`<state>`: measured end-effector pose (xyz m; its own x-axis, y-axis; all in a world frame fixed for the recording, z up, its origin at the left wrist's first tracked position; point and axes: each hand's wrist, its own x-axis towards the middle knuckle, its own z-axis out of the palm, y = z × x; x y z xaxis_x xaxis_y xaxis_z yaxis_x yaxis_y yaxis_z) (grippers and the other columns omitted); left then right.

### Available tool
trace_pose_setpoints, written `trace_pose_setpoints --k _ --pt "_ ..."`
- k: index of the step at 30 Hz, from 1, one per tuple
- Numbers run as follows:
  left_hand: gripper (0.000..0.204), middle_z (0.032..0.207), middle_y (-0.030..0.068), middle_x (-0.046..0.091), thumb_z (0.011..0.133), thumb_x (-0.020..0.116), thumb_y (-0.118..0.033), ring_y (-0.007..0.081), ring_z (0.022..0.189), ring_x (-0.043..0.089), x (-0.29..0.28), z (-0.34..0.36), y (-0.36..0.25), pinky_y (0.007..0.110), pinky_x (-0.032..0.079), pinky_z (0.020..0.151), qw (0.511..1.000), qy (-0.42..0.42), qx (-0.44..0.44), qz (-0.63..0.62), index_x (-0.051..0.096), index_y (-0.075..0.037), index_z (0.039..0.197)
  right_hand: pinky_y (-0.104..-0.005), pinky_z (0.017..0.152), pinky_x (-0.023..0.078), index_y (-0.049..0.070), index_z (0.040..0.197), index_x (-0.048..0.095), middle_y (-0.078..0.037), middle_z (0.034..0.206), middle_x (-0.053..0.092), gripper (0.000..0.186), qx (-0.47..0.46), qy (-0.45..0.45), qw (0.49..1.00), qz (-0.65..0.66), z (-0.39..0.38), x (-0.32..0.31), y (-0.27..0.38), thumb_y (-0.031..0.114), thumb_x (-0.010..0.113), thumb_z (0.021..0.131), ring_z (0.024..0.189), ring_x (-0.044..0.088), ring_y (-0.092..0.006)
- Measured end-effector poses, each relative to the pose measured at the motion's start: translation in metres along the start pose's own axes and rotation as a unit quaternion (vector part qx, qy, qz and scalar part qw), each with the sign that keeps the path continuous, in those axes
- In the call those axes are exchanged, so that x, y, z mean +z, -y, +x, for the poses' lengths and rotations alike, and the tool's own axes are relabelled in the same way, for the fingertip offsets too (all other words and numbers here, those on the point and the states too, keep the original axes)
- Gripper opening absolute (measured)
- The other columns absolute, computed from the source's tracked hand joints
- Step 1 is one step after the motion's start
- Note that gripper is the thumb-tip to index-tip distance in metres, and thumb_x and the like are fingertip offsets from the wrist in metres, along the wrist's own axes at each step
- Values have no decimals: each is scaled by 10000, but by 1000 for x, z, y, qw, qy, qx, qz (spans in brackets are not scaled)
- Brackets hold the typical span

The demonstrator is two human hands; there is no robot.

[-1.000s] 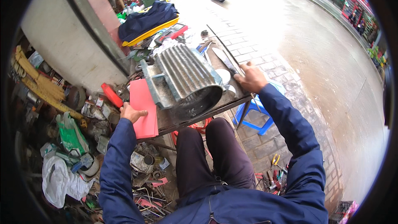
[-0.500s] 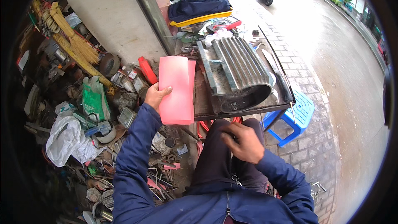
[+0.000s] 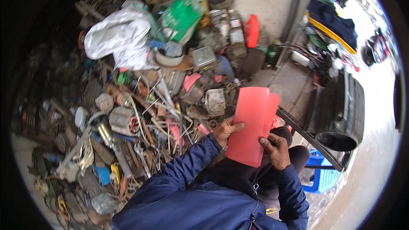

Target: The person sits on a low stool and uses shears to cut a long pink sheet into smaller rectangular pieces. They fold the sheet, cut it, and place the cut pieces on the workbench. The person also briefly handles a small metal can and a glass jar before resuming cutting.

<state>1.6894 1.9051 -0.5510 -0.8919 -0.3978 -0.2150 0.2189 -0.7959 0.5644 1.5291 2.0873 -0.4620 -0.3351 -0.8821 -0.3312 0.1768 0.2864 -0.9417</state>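
Two or more overlapping pink sheets [image 3: 248, 113] are held over my lap, slightly offset from each other. My left hand [image 3: 225, 133] grips their left edge, thumb over the face. My right hand [image 3: 277, 151] pinches their lower right part with the thumb on top. The fingers behind the sheets are hidden. To the right, a ribbed metal motor housing [image 3: 341, 115] lies on a worn workbench [image 3: 294, 83], its round opening facing toward me.
Jumbled scrap, tools and bags [image 3: 121, 34] cover the ground on my left, with a red bottle [image 3: 251, 32] by the wall. A blue plastic stool [image 3: 324, 174] stands under the bench. A yellow tray [image 3: 328, 32] holds dark cloth; a person and a scooter are farther back.
The view has swung left toward the scrap pile. My left hand lifted the pink sheets off the bench, and my right hand left the bench edge and took hold of them.
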Motion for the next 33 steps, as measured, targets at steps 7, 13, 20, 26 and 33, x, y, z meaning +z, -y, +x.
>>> trace_pose_setpoints --k 7,13,20,26,33 --pt "437 1302 81 682 961 703 -112 246 1220 644 -46 -39 20 443 500 1069 993 -77 40 -79 595 -72 1382 -270 858 545 -37 1213 702 -59 1064 759 313 -37 32 999 15 38 38 -32 111 764 944 932 673 -93" --pt "424 1315 77 680 964 694 -94 236 1224 642 -83 -52 30 433 505 1063 984 -146 51 -86 602 -80 1377 -266 850 520 -56 1224 685 -34 1036 735 349 -36 75 995 -63 58 44 -51 229 682 1022 915 643 -96" --pt "439 1304 63 685 949 704 -49 216 1203 647 -96 -54 49 410 510 1047 982 -162 68 -72 609 -86 1375 -288 757 503 -64 1122 660 -88 900 705 230 -52 2 986 -161 70 46 -86 140 603 1031 817 594 -108" --pt "368 1227 58 704 949 683 -31 202 1119 667 -134 -65 50 395 525 995 951 -279 133 -30 635 -75 1310 -279 675 446 -42 988 607 -45 798 588 181 -128 -99 976 -145 78 35 -106 132 587 1033 758 492 -96" --pt "312 1175 90 708 958 669 -30 259 1066 689 -195 -105 11 465 562 953 876 -415 231 -82 634 -63 1267 -259 703 445 -35 1076 650 -7 874 633 202 -77 -84 985 -127 84 27 -130 153 584 1044 808 520 -83"
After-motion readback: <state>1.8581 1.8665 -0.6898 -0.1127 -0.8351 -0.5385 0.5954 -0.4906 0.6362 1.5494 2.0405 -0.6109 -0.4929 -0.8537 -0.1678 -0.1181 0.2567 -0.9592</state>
